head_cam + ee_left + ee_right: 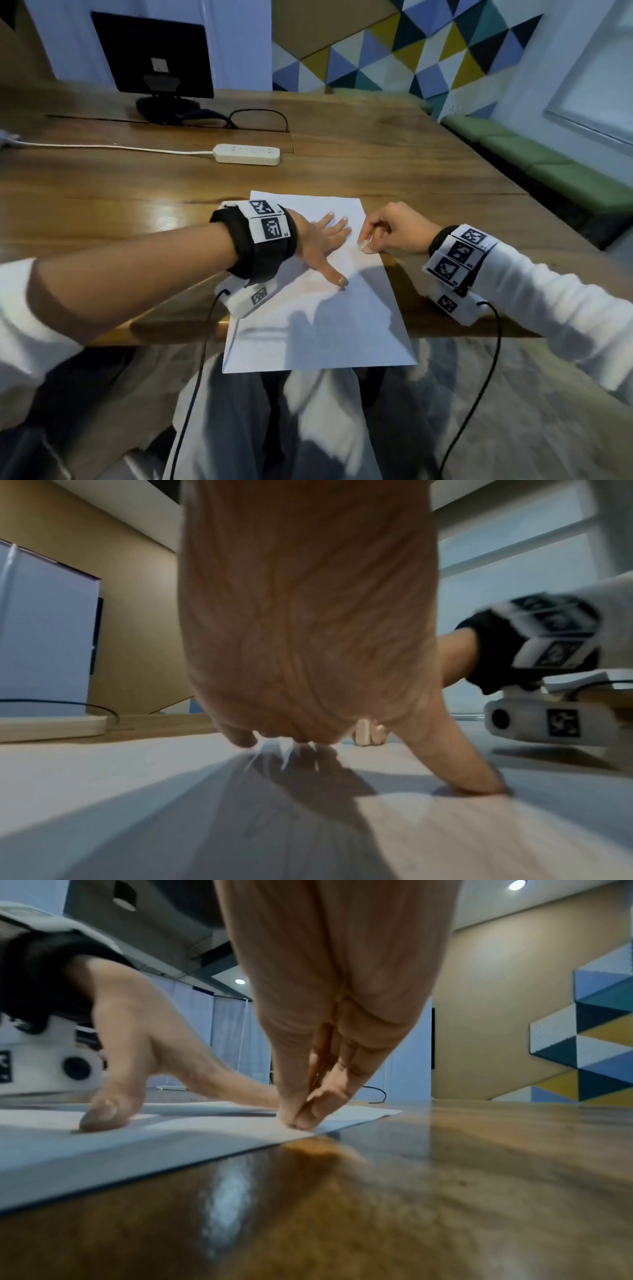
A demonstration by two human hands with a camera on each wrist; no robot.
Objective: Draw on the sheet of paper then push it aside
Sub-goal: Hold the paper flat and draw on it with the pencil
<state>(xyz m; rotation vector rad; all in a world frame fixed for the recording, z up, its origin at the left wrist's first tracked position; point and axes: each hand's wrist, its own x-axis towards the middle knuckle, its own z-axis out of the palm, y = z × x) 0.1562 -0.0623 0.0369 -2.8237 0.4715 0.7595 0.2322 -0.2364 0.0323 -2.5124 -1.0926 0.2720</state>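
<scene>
A white sheet of paper [318, 325] lies on the wooden table [102, 192], its near end hanging over the front edge above my lap. My left hand [327, 246] presses flat on the sheet's upper part, fingers spread and thumb [472, 777] stretched out. At the sheet's right edge my right hand [371, 236] pinches a small pale drawing stub [364, 246] between thumb and fingertips [301, 1118]. Its tip touches the paper [103, 1145]. In the left wrist view the stub [363, 733] shows just past my palm. No marks show on the sheet.
A white power strip [246, 154] with its cord lies farther back. Behind it stand a black monitor [154, 58] and a looped black cable [260, 118]. A green bench [548, 164] runs along the table's right side. Bare wood lies left and right of the paper.
</scene>
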